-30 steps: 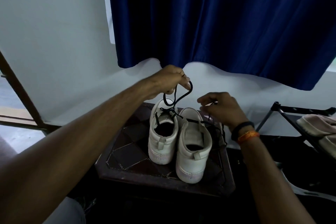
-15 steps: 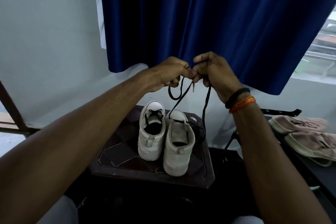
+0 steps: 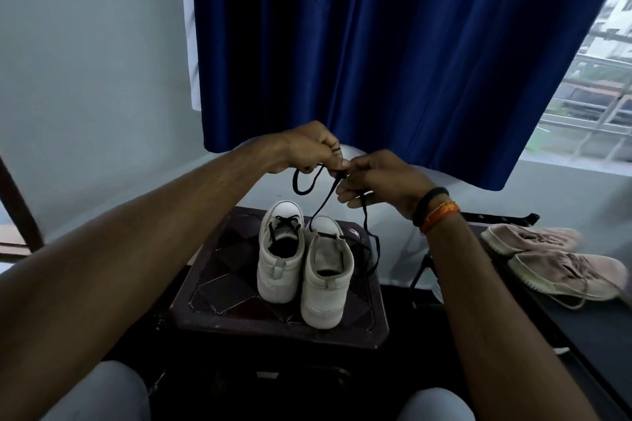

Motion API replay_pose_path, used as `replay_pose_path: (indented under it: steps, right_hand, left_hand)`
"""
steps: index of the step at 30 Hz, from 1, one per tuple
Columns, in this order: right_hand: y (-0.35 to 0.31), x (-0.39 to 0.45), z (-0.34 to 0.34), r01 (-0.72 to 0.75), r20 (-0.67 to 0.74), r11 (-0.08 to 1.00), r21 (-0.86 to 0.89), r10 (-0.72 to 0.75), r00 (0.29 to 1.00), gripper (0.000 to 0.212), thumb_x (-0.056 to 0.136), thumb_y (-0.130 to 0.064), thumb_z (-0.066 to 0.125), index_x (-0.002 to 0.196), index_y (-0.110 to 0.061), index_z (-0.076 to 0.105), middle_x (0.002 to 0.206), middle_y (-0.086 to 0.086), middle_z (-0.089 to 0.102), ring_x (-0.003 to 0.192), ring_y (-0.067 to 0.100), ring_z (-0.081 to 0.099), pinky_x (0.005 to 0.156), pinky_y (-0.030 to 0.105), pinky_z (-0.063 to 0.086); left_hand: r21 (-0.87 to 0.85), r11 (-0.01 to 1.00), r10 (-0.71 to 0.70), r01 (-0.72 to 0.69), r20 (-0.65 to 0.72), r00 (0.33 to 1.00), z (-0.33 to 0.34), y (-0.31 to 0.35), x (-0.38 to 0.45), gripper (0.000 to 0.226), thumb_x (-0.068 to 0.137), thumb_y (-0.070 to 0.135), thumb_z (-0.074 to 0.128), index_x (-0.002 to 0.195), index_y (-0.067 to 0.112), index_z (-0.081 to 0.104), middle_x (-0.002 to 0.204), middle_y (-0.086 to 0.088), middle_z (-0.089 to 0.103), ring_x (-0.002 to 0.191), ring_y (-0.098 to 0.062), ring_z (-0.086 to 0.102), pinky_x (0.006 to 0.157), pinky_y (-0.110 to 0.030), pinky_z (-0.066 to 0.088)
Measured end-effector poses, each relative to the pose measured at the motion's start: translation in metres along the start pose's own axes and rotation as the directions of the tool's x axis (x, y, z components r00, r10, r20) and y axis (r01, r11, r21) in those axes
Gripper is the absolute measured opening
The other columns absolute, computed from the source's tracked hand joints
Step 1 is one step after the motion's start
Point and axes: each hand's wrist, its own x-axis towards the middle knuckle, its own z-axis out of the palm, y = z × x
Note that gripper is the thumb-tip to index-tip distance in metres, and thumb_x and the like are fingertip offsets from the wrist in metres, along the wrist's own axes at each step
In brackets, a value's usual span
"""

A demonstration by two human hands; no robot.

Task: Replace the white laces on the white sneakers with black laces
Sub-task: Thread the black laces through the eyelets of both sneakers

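Note:
Two white sneakers stand side by side, heels toward me, on a dark stool (image 3: 236, 287). The left sneaker (image 3: 278, 256) has a black lace crossed through its eyelets. The right sneaker (image 3: 326, 280) has one black lace (image 3: 325, 203) running up from its toe end into my hands. My left hand (image 3: 307, 147) pinches the lace, and a small loop hangs below its fingers. My right hand (image 3: 376, 178) pinches the same lace right beside it, above the shoes. Another strand drops from the right hand down beside the right sneaker.
A dark blue curtain (image 3: 393, 44) hangs behind the stool, over a pale wall. A pair of pink-beige shoes (image 3: 554, 260) lies on a dark rack at the right. A barred window (image 3: 602, 89) shows at the far right. My knees are at the bottom edge.
My right hand rose from beside the right sneaker to meet my left hand, then both came down slightly. The lace loop now hangs between them. The view swung to the right.

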Motion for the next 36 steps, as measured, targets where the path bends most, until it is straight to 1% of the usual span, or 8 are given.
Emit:
replay_pose_path:
  steps: [6, 11, 15, 18, 21, 23, 30, 36]
  right_hand:
    - [-0.004, -0.003, -0.009, -0.027, -0.121, 1.0, 0.015, 0.029, 0.992, 0.013, 0.096, -0.001, 0.06, 0.096, 0.003, 0.073, 0.078, 0.013, 0.073, 0.064, 0.012, 0.068, 0.058, 0.02, 0.055]
    - [-0.016, -0.001, -0.017, 0.047, -0.257, 0.936, 0.349, 0.048, 0.965, 0.018, 0.098, -0.005, 0.058, 0.106, 0.007, 0.068, 0.09, 0.02, 0.073, 0.075, 0.02, 0.068, 0.067, 0.025, 0.06]
    - [-0.022, 0.01, -0.019, 0.156, -0.353, 0.917, 0.367, -0.018, 0.935, 0.017, 0.093, -0.008, 0.065, 0.104, -0.001, 0.075, 0.103, 0.014, 0.075, 0.089, 0.017, 0.063, 0.076, 0.025, 0.055]
    - [-0.023, 0.016, -0.016, 0.189, -0.428, 0.933, 0.305, -0.043, 0.903, 0.014, 0.091, -0.008, 0.067, 0.099, -0.007, 0.078, 0.087, -0.001, 0.074, 0.077, 0.009, 0.057, 0.069, 0.023, 0.045]
    - [-0.022, 0.019, -0.013, 0.209, -0.394, 0.917, 0.34, -0.063, 0.917, 0.016, 0.089, 0.001, 0.066, 0.1, -0.002, 0.077, 0.077, 0.002, 0.07, 0.061, 0.008, 0.052, 0.055, 0.021, 0.043]
    - [-0.023, 0.021, -0.01, 0.206, -0.368, 0.909, 0.361, -0.064, 0.927, 0.017, 0.088, 0.005, 0.065, 0.102, 0.002, 0.074, 0.078, 0.009, 0.07, 0.057, 0.01, 0.055, 0.051, 0.021, 0.045]
    - [-0.022, 0.028, -0.007, 0.263, -0.374, 0.93, 0.257, -0.155, 0.914, 0.01, 0.09, 0.003, 0.065, 0.094, 0.002, 0.074, 0.083, 0.019, 0.074, 0.068, 0.019, 0.068, 0.063, 0.024, 0.055]
    - [-0.022, 0.028, -0.007, 0.29, -0.374, 0.947, 0.141, -0.22, 0.901, 0.013, 0.092, 0.0, 0.064, 0.099, -0.003, 0.074, 0.082, 0.018, 0.075, 0.066, 0.02, 0.069, 0.06, 0.025, 0.056]
  left_hand:
    - [0.057, 0.998, 0.022, -0.021, -0.015, 1.0, -0.011, 0.012, -0.004, 0.031, 0.098, 0.032, 0.064, 0.096, 0.004, 0.077, 0.085, -0.005, 0.061, 0.069, -0.013, 0.048, 0.061, -0.023, 0.042]
    - [-0.168, 0.986, -0.006, -0.013, -0.108, 0.994, -0.02, 0.021, 0.007, 0.045, 0.107, 0.029, 0.046, 0.106, -0.007, 0.072, 0.074, -0.006, 0.043, 0.051, -0.009, 0.034, 0.045, -0.018, 0.035]
    - [-0.118, 0.993, -0.007, -0.009, -0.135, 0.991, -0.022, 0.033, 0.011, 0.042, 0.108, 0.033, 0.042, 0.125, 0.005, 0.069, 0.117, -0.009, 0.063, 0.105, -0.016, 0.058, 0.088, -0.023, 0.04]
    - [-0.093, 0.996, -0.016, 0.001, -0.161, 0.987, -0.026, 0.035, 0.015, 0.043, 0.107, 0.038, 0.044, 0.133, 0.01, 0.064, 0.147, -0.008, 0.052, 0.138, -0.021, 0.043, 0.106, -0.024, 0.027]
    - [-0.295, 0.955, -0.022, -0.031, -0.175, 0.984, -0.026, 0.033, 0.017, 0.034, 0.103, 0.032, 0.055, 0.122, 0.007, 0.068, 0.137, -0.012, 0.061, 0.098, -0.007, 0.06, 0.076, -0.026, 0.048]
    - [-0.421, 0.905, -0.034, -0.058, -0.208, 0.978, -0.024, 0.032, 0.018, 0.027, 0.099, 0.023, 0.063, 0.114, 0.003, 0.071, 0.127, -0.01, 0.068, 0.087, -0.011, 0.059, 0.057, -0.021, 0.041]
    - [-0.474, 0.877, -0.058, -0.076, -0.261, 0.964, -0.022, 0.031, 0.02, 0.022, 0.083, 0.02, 0.081, 0.094, 0.002, 0.078, 0.085, -0.011, 0.075, 0.068, -0.013, 0.056, 0.061, -0.019, 0.053]
    - [-0.483, 0.871, -0.069, -0.092, -0.307, 0.949, -0.023, 0.031, 0.022, 0.02, 0.082, 0.018, 0.082, 0.096, 0.003, 0.078, 0.085, -0.004, 0.077, 0.074, -0.01, 0.064, 0.062, -0.018, 0.053]
